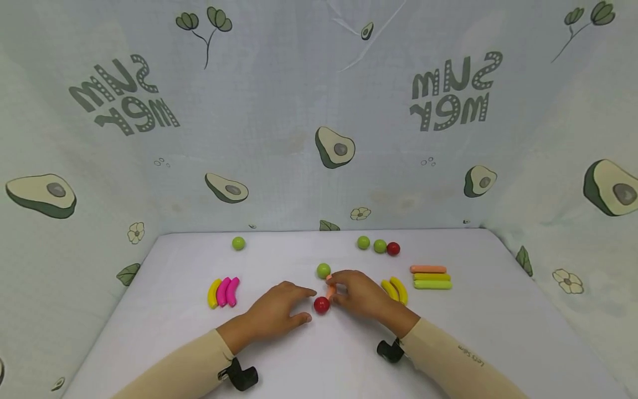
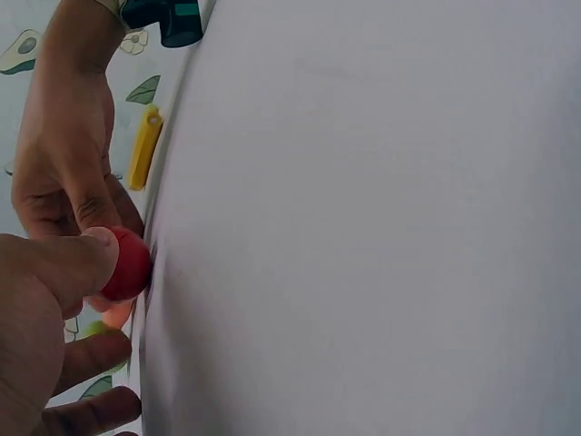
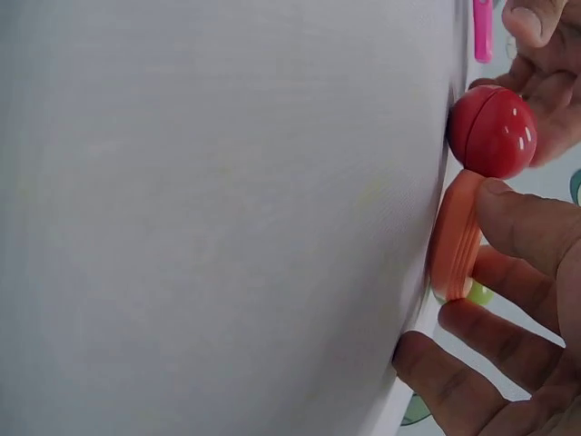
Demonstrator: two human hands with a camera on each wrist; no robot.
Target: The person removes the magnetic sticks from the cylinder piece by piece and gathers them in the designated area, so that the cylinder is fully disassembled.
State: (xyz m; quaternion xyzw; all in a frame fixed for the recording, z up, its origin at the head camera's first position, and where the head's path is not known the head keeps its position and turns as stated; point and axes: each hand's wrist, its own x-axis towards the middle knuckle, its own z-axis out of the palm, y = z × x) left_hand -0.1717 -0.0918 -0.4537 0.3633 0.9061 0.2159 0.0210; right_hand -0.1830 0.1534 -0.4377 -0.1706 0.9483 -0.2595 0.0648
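A glossy red ball [image 1: 322,305] with a seam round it sits on the white table between the two hands. Just left of it is my left hand [image 1: 276,311], thumb and fingers spread apart and holding nothing. My right hand [image 1: 361,295] pinches a short orange stick [image 3: 457,236] with grooved sides between thumb and fingers. One end of the stick meets the red ball in the right wrist view; the other lies near a green ball [image 1: 323,270]. The right fingers partly cover the stick in the head view. In the left wrist view, the left thumb [image 2: 77,263] overlaps the red ball.
To the left lie a yellow banana-shaped piece [image 1: 214,293] and two pink curved pieces [image 1: 227,291]. Two yellow curved pieces [image 1: 395,290] and several coloured sticks [image 1: 431,277] lie right. Along the back are a green ball [image 1: 238,243], two more green balls and a red ball [image 1: 393,249].
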